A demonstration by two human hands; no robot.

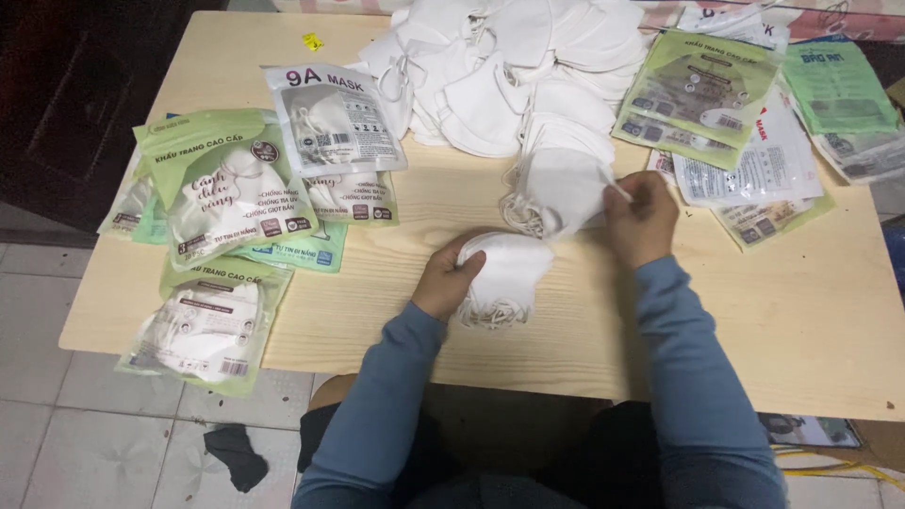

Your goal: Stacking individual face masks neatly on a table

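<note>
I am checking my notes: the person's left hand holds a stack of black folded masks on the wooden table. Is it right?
Not quite: the head view shows the left hand holding a stack of white folded masks, not black, on the light wooden table.

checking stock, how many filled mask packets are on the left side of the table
5 that I can make out: grey-white packet, large green packet, one behind, blue-edged packet, overhanging packet. More may be hidden beneath.
</note>
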